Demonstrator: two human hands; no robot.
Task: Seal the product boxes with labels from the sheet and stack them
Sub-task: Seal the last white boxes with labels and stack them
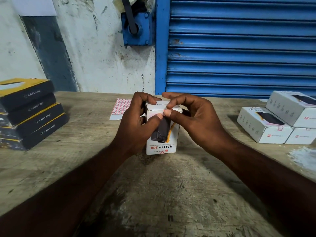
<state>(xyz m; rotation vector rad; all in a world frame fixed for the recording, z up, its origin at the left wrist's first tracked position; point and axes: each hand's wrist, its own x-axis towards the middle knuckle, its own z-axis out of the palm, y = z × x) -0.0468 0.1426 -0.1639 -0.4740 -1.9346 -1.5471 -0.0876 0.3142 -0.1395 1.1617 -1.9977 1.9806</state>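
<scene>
A white product box [162, 146] printed "HALLEY 20K" stands on end at the middle of the wooden table [153, 185]. My left hand [136, 122] grips its upper left side, thumb on the front face. My right hand [189, 115] has thumb and forefinger at the box's top front edge, where a small red-bordered label [165, 111] shows between the fingertips. Behind the left hand lies the sheet of red-bordered labels [120, 106], partly hidden.
A stack of dark and yellow LAPCARE boxes [32, 113] sits at the left edge. Three white product boxes [280, 122] are piled at the right, one on top of two. A blue roller shutter [239, 48] and a stained wall rise behind the table.
</scene>
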